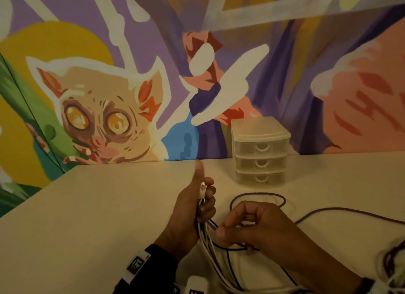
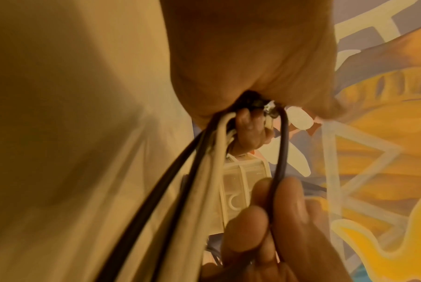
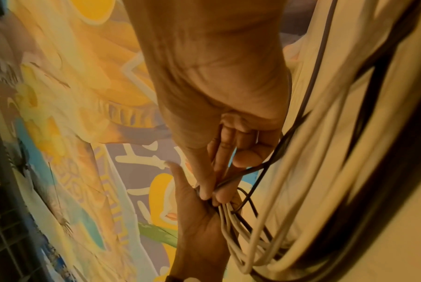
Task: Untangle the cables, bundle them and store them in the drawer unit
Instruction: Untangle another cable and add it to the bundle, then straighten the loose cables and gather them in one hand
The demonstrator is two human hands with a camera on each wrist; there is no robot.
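In the head view my left hand [image 1: 203,202] is raised just above the table with its thumb up and grips a bunch of white cables [image 1: 208,247] and purple cable strands; a white plug [image 1: 203,190] sticks out of the fist. My right hand [image 1: 220,229] pinches the purple cable [image 1: 258,194] just below that fist. The rest of this cable lies in loops on the table. In the left wrist view the right hand's fingertips [image 2: 286,200] hold the dark cable [image 2: 282,148]. The clear three-drawer unit [image 1: 260,153] stands behind, with all its drawers pushed in.
The beige table [image 1: 109,206] ends at a painted wall [image 1: 131,74]. Another tangle of purple and white cable [image 1: 392,260] lies at the bottom right. A white device [image 1: 195,285] sits at the near edge, between my wrists.
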